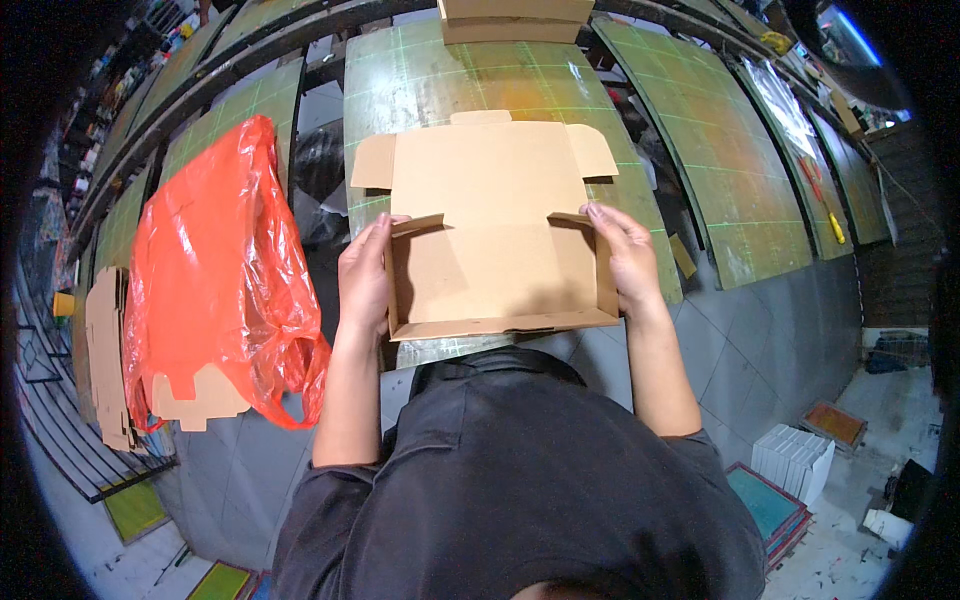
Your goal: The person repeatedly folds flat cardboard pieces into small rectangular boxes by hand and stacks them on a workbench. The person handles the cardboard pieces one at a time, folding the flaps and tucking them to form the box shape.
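Item: open carton (pixel 500 265), plain brown cardboard, located between the left fingers (pixel 377 238) and the right fingers (pixel 612 228), over the desk (pixel 400 80). Whether its base bears on the desk cannot be told.

Fingers: both sets closed around the carton's side walls, thumbs uppermost, near the inward-turned end flaps (pixel 418 226). Undersides of both grips hidden.

Form: front wall (pixel 505 325) upright on the body side of the fingers; lid panel (pixel 490 165) lying flat beyond them, side tabs spread.

Handling (judged): light; stiff along panels, weak at creases. Dry, matt surface, so slipping seems unlikely. Not brittle, but thin walls could bow or crush if pinched hard; the end flaps may spring back if released. Best hold: both side walls, close to the corners, with even, mild pressure; the lid panel alone would probably hinge.

Nearby: red plastic bag (pixel 205 260) left of the left fingers, slack and probably slippery.
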{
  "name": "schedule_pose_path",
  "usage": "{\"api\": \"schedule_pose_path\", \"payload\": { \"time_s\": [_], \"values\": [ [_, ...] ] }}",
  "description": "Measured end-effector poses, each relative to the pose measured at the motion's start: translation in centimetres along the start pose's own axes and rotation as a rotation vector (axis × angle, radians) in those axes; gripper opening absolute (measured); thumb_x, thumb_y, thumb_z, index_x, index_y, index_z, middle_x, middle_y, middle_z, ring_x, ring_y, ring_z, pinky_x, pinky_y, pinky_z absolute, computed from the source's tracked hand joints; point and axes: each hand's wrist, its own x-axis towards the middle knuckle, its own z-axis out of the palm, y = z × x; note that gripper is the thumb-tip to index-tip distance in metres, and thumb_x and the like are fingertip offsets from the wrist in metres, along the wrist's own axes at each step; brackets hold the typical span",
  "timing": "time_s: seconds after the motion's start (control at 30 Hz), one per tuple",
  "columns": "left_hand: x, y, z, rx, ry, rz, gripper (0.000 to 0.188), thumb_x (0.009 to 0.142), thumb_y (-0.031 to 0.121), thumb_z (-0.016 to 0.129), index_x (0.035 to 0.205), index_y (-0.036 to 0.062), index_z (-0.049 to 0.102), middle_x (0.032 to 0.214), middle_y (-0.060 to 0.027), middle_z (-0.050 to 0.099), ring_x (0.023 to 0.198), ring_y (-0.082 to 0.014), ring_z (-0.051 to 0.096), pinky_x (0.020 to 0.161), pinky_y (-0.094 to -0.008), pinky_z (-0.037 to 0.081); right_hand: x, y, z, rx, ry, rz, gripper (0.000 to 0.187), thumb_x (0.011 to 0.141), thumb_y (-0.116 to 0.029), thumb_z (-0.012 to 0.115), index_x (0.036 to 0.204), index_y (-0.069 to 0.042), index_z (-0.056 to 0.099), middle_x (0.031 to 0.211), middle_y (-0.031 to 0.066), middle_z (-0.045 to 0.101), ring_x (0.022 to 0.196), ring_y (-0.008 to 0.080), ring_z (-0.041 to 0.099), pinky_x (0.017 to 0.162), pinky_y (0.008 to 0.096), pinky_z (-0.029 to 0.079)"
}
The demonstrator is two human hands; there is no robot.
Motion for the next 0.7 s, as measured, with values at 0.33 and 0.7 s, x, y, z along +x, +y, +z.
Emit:
{"api": "schedule_pose_path", "payload": {
  "time_s": [0.33, 0.7],
  "values": [
    [1.0, -1.2, 0.0, -0.429, -0.039, -0.019, 0.035, 0.089, 0.023, 0.05, 0.112, -0.0029, 0.055, 0.108, -0.0125, 0.059, 0.102, -0.0196, 0.056, 0.09, -0.0285, 0.042, 0.8, 1.0, 0.8, 0.239, 0.13, -0.124, 0.035, 0.089, -0.029, 0.054, 0.105, 0.001, 0.062, 0.102, 0.0095, 0.063, 0.094, 0.0158, 0.057, 0.086, 0.0297, 0.043],
    [1.9, -2.8, -0.9, -0.722, -0.058, 0.055, 0.08, 0.081, 0.068, 0.032, 0.103, -0.0052, 0.057, 0.104, -0.0158, 0.059, 0.097, -0.0259, 0.053, 0.088, -0.0347, 0.04, 1.0, 0.4, 0.1, 0.6, -0.131, -0.134, 0.084, 0.085, -0.065, 0.021, 0.092, 0.007, 0.063, 0.106, 0.0206, 0.061, 0.097, 0.0327, 0.056, 0.094, 0.0402, 0.039]
  ]
}}
